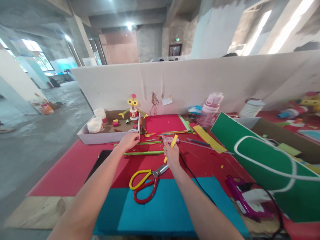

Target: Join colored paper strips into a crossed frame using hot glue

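Observation:
My right hand (171,151) is closed around a yellow paper strip (174,141), which sticks out above and below the fingers. Close to the right front corner of a white-sided box (110,137) is my left hand (130,140); its fingers are bent together, and anything between them is too small to make out. Green strips (143,153) lie on the red sheet between the hands. Scissors (156,174) with one yellow and one red handle rest below, their blade tips near my right hand. A pink glue gun (170,139) lies just behind my right hand.
Paper cups (100,115) and a yellow-headed figure (133,108) stand at the left box. Behind are red sheets (161,124) and a pink bottle (211,108). A green board (262,166) leans at the right, beside a purple power strip (243,200). A black cable crosses the blue sheet (150,216).

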`<state>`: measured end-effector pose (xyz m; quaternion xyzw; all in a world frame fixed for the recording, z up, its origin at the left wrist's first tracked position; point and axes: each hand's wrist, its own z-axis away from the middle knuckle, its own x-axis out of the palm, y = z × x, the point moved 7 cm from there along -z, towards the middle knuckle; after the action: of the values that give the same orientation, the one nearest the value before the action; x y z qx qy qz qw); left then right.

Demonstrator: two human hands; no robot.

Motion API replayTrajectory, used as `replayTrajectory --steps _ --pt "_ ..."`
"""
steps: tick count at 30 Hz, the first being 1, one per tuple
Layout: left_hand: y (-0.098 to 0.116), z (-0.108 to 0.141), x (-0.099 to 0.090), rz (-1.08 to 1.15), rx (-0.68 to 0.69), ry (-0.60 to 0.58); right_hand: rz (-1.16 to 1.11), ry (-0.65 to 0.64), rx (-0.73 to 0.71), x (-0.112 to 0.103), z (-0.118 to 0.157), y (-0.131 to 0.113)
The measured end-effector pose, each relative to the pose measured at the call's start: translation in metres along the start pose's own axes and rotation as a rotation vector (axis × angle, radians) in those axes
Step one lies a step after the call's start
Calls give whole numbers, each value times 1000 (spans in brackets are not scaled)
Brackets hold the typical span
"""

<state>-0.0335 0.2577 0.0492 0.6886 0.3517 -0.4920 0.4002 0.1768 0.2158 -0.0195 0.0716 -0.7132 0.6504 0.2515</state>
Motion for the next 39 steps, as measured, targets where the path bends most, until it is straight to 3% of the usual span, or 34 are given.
replayTrajectory --steps 8,12,17,27,34,39 --pt "-13 6 9 108 -22 -112 -25 27 62 2 3 1" --pt "-18 9 2 29 -57 -71 -23 15 77 2 2 4" --pt "-24 14 18 -165 -186 -192 0 -8 85 4 3 6" --pt "-28 19 22 -251 -183 -318 25 -26 100 5 4 8" --pt "-28 22 13 -288 -241 -221 37 -48 101 6 4 9" --pt "-25 19 19 -219 -207 -257 55 -41 98 6 3 10"
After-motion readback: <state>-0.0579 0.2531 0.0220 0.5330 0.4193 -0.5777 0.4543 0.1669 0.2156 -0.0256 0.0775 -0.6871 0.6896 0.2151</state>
